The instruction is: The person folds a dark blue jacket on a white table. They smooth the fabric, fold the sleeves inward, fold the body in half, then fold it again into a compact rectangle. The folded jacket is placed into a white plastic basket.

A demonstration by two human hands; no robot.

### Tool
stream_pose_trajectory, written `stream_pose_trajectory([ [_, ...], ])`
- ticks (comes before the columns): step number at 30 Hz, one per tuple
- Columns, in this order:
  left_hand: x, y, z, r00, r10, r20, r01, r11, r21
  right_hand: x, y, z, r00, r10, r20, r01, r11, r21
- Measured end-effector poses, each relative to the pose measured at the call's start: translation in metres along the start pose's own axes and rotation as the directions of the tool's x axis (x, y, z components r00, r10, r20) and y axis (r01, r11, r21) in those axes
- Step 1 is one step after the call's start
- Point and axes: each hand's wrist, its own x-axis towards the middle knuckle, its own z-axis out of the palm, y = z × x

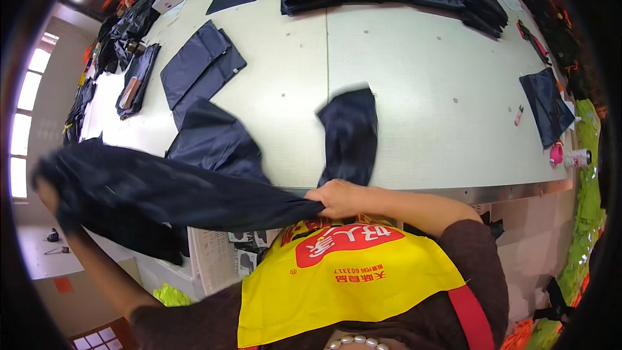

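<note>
Dark cloth point(168, 185) is being clamped in the right hand point(339, 199), is being supported at the blurred left hand point(47, 197), finger closure unclear.

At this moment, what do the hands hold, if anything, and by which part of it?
A dark cloth: the right hand grips a bunched, narrow part; the left hand, blurred, is at its left end, but its grip is unclear.

Dark navy cloth point(168, 185), stretched sideways, right end gathered
</note>
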Motion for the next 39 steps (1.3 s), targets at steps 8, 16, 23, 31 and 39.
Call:
stream_pose_trajectory([
  [8,0.075,0.201,0.289,0.840,0.525,0.139,-0.478,0.836,-0.269,-0.177,-0.119,-0.084,0.887,0.166,-0.430,0.231,0.647,0.727],
  [16,-0.110,0.277,0.508,0.400,0.896,0.192,-0.675,0.430,-0.600,-0.298,0.040,0.000,-0.125,0.579,-0.806,-0.638,0.575,0.512],
  [23,-0.264,-0.021,0.453,0.607,0.369,0.704,-0.646,0.745,0.167,-0.341,0.085,0.040,-0.141,0.736,-0.662,-0.526,0.511,0.680],
  [31,-0.260,-0.068,0.419,0.738,0.105,0.666,-0.468,0.791,0.395,-0.365,0.083,-0.015,-0.190,0.690,-0.698,-0.959,0.023,0.283],
  [39,-0.216,-0.082,0.450,0.958,-0.044,0.284,-0.102,0.872,0.478,-0.153,0.093,-0.125,0.338,0.048,-0.940,-0.869,0.399,-0.292],
])
